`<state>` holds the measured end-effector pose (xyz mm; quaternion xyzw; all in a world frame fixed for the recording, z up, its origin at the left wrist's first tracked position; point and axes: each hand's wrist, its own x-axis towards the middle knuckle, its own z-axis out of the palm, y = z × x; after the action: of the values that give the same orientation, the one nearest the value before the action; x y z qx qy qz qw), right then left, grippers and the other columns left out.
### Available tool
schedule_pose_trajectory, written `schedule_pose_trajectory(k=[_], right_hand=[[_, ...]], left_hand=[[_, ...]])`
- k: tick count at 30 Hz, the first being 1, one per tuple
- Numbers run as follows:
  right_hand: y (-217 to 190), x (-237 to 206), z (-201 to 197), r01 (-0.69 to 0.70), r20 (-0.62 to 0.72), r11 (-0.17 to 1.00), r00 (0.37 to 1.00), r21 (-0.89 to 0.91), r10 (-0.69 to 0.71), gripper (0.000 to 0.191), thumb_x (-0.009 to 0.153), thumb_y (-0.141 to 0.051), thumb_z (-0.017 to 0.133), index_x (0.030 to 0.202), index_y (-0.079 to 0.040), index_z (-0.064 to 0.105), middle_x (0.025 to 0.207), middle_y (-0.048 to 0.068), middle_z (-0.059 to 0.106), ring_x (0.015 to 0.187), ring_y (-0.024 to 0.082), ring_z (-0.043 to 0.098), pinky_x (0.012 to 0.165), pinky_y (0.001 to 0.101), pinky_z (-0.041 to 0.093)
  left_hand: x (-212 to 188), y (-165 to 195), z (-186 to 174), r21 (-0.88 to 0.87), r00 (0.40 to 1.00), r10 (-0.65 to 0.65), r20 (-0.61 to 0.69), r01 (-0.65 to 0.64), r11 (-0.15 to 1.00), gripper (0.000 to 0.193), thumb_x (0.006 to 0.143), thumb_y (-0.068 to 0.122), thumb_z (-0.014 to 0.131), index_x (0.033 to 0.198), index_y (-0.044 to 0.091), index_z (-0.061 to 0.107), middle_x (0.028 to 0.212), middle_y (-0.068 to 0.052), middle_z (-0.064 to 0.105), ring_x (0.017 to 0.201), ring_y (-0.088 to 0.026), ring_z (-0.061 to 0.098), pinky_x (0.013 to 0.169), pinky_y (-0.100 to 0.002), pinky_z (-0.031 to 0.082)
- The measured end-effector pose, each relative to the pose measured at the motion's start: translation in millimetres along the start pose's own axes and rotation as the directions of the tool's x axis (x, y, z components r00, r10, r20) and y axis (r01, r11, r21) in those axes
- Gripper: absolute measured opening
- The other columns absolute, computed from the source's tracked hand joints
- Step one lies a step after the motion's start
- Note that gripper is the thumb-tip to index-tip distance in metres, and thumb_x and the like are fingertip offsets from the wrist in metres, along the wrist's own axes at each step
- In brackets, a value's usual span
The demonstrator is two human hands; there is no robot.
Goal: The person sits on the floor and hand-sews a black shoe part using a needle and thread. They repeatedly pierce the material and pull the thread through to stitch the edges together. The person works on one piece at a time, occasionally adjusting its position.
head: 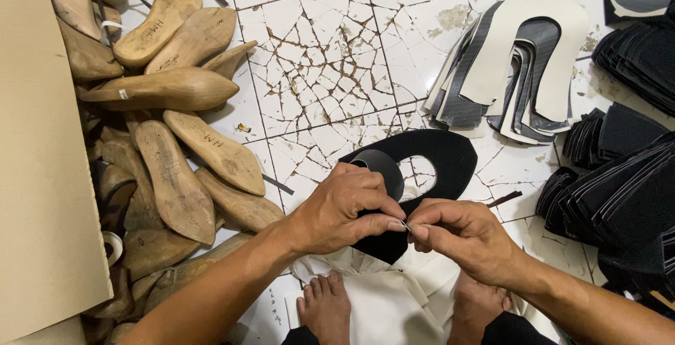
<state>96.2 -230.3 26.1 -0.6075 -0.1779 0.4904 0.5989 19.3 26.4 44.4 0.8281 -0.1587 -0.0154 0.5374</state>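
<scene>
Fingers (385, 220) of both hands pinched together at one spot on the edge of a black shoe piece (429, 159), w/ a small silver needle or pin (406, 225) between the tips. Left hand (344, 211) clamps thumb & forefinger on the piece's near edge; right hand (460, 236) meets it tip to tip, other fingers curled in. Below the hands: white cut sheets (394, 303) and two bare feet (325, 308). Black piece lies over the cracked white tile floor (330, 57), centre frame, its oval hole showing tile. Left: heap of wooden shoe forms (176, 176), beside a cardboard sheet (35, 176). Farther back, right: fan of white & grey cut pieces (513, 64); stacks of black pieces (619, 190) along the right edge.
</scene>
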Motion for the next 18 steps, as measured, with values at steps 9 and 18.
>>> schedule_pose_trajectory(k=[9,18], right_hand=[[-0.3,0.3,-0.1,-0.024,-0.006,0.999,1.0,-0.022,0.024,0.021,0.094,-0.012,0.066,0.101,0.004,0.078,0.089,0.009,0.074,0.076,0.012,0.066,0.068,0.0279,0.058],[-2.8,-0.3,2.1,0.0,-0.021,0.999,1.0,-0.054,-0.001,0.018,0.093,-0.01,0.066,0.099,0.003,0.078,0.09,0.008,0.075,0.076,0.011,0.066,0.066,0.0266,0.056]], left_hand=[[0.9,0.3,-0.2,0.004,1.0,0.001,-0.001,-0.001,1.0,0.019,0.091,0.036,0.075,0.097,0.018,0.08,0.074,0.004,0.057,0.077,-0.013,0.056,0.087,-0.035,0.04],[0.8,0.1,-1.0,0.013,1.0,0.017,0.002,-0.017,1.0,0.017,0.091,0.033,0.075,0.095,0.017,0.08,0.072,0.005,0.057,0.076,-0.013,0.056,0.087,-0.035,0.039]])
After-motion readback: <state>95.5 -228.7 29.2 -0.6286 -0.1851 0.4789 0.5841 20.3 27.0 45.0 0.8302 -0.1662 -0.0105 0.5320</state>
